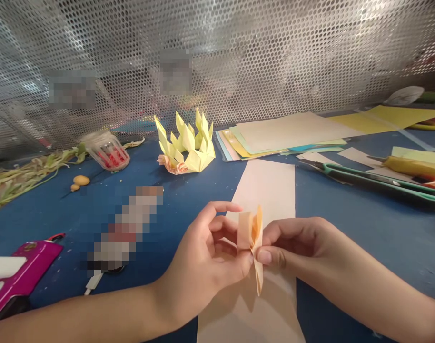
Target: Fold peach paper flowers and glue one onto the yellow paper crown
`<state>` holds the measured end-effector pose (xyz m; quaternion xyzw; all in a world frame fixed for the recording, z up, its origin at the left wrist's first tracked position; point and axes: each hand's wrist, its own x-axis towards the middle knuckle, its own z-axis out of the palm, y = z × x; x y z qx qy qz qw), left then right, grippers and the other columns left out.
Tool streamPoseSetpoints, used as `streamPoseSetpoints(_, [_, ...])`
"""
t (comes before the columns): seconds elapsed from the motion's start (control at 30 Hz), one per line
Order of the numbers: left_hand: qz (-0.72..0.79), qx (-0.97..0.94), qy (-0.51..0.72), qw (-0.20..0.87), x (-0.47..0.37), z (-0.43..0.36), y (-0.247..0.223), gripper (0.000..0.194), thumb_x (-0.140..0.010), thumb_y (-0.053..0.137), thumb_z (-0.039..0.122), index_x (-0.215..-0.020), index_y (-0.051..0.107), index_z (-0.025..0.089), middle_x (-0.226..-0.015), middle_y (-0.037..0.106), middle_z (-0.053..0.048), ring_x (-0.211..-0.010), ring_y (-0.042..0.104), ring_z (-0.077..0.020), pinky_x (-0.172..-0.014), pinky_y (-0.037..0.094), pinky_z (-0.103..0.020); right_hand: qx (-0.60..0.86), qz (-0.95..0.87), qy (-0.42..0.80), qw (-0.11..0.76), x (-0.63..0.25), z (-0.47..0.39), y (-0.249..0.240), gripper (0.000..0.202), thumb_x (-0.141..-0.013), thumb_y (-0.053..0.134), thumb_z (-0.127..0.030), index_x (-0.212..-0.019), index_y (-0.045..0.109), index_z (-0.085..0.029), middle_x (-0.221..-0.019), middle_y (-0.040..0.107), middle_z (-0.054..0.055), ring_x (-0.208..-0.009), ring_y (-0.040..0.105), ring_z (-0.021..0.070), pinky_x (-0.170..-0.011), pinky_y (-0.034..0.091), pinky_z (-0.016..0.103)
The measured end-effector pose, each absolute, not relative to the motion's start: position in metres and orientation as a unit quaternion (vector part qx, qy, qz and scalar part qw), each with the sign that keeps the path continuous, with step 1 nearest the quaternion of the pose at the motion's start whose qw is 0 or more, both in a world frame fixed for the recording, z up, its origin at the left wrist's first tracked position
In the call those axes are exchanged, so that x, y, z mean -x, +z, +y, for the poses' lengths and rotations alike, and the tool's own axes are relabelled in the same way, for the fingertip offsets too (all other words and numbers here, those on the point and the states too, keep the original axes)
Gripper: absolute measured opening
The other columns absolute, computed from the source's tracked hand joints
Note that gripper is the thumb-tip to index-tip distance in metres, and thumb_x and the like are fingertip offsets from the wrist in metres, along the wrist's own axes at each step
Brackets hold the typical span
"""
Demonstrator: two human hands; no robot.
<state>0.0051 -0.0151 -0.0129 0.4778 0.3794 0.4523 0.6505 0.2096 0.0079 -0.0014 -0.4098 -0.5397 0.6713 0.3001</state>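
Note:
A small folded peach paper piece (257,274) is held upright between both hands, with a flap at its upper left and a narrow point hanging down. My left hand (210,262) pinches its left side between thumb and fingers, the index finger raised and curved. My right hand (296,245) grips the right side with thumb and index finger. Beneath both hands lies a long pale paper sheet (267,188) on the blue table (182,205). Beyond them stands a yellow folded-paper crown (199,159) with a pink paper piece (173,164) at its front left.
Scissors (381,181) and a yellow-handled tool (413,166) lie right, beside stacked coloured paper (296,131). Left are a clear jar (108,150), dried stems (32,166), a blurred-out object (124,233) and a magenta tool (35,262). Perforated metal (239,62) stands behind.

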Motion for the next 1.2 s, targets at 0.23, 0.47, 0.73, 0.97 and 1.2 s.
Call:
streamPoseSetpoints(0.23, [0.383, -0.458, 0.449, 0.665, -0.005, -0.015, -0.013, 0.044, -0.089, 0.088, 0.014, -0.12, 0.06, 0.026, -0.091, 0.076, 0.005, -0.086, 0.073, -0.0092, -0.082, 0.059, -0.019, 0.432, -0.576, 0.625, 0.302, -0.209, 0.004, 0.0, 0.029, -0.072, 0.095, -0.047, -0.07, 0.08, -0.023, -0.071, 0.078, 0.001, -0.069, 0.07, 0.0173, -0.065, 0.057, 0.024])
streamPoseSetpoints(0.47, [0.389, -0.427, 0.449, 0.682, -0.004, -0.012, -0.006, 0.046, -0.087, 0.092, 0.019, -0.12, 0.059, 0.022, -0.088, 0.078, 0.003, -0.085, 0.077, -0.014, -0.084, 0.061, -0.027, 0.418, -0.576, 0.63, 0.311, -0.209, 0.007, 0.001, 0.035, -0.078, 0.092, -0.055, -0.076, 0.081, -0.022, -0.076, 0.079, 0.003, -0.07, 0.069, 0.0167, -0.065, 0.056, 0.024])
streamPoseSetpoints(0.73, [0.406, -0.461, 0.471, 0.633, -0.007, -0.012, -0.001, 0.023, -0.094, 0.083, 0.014, -0.108, 0.066, 0.02, -0.09, 0.076, 0.003, -0.088, 0.074, -0.0113, -0.084, 0.059, -0.021, 0.399, -0.682, 0.503, 0.352, -0.206, -0.006, -0.003, 0.056, -0.091, 0.084, -0.043, -0.141, 0.061, -0.031, -0.095, 0.081, 0.0, -0.084, 0.075, 0.0168, -0.077, 0.063, 0.025])
streamPoseSetpoints(0.97, [0.388, -0.452, 0.475, 0.648, -0.009, -0.012, -0.001, 0.026, -0.09, 0.088, 0.017, -0.09, 0.063, 0.021, -0.092, 0.077, 0.002, -0.094, 0.075, -0.0136, -0.088, 0.06, -0.024, 0.436, -0.741, 0.351, 0.371, -0.211, -0.003, -0.001, 0.028, -0.103, 0.062, -0.043, -0.126, 0.067, -0.029, -0.086, 0.084, 0.001, -0.072, 0.077, 0.0184, -0.061, 0.058, 0.026])
streamPoseSetpoints(1.2, [0.394, -0.45, 0.453, 0.661, -0.009, -0.012, -0.004, 0.025, -0.087, 0.091, 0.014, -0.098, 0.069, 0.02, -0.096, 0.079, 0.001, -0.1, 0.077, -0.0163, -0.092, 0.06, -0.026, 0.409, -0.801, 0.197, 0.39, -0.211, -0.008, 0.001, 0.016, -0.099, 0.059, -0.026, -0.109, 0.07, -0.031, -0.083, 0.083, -0.004, -0.059, 0.074, 0.0134, -0.055, 0.059, 0.021])
